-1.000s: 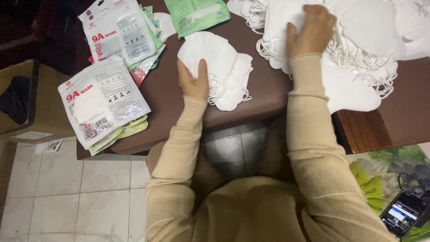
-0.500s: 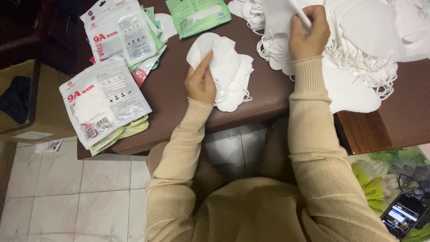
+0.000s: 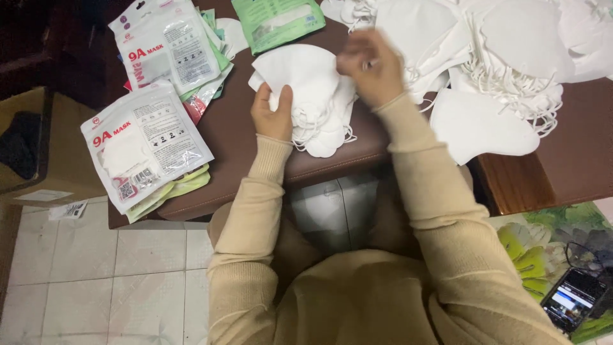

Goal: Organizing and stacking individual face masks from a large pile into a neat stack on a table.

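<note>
My left hand [image 3: 272, 114] rests on a small stack of white face masks [image 3: 314, 102] on the brown padded surface [image 3: 255, 160], thumb pressing its left edge. My right hand [image 3: 371, 69], blurred, hovers over the top right of that stack with its fingers pinched on a white mask, which merges with the stack beneath. A large loose pile of white masks with ear loops [image 3: 491, 57] spreads to the right. One flat mask [image 3: 482, 124] lies at the pile's near edge.
Two stacks of sealed mask packets lie at the left: a near stack [image 3: 143, 144] and a far stack [image 3: 169, 48]. A green packet [image 3: 278, 22] sits at the top. A cardboard box [image 3: 25, 147] stands on the left, a phone [image 3: 575, 299] at the lower right. Tiled floor lies below.
My right hand has come left from the big pile, carrying a mask over to the small stack. My left hand stayed on the stack, shifting slightly.
</note>
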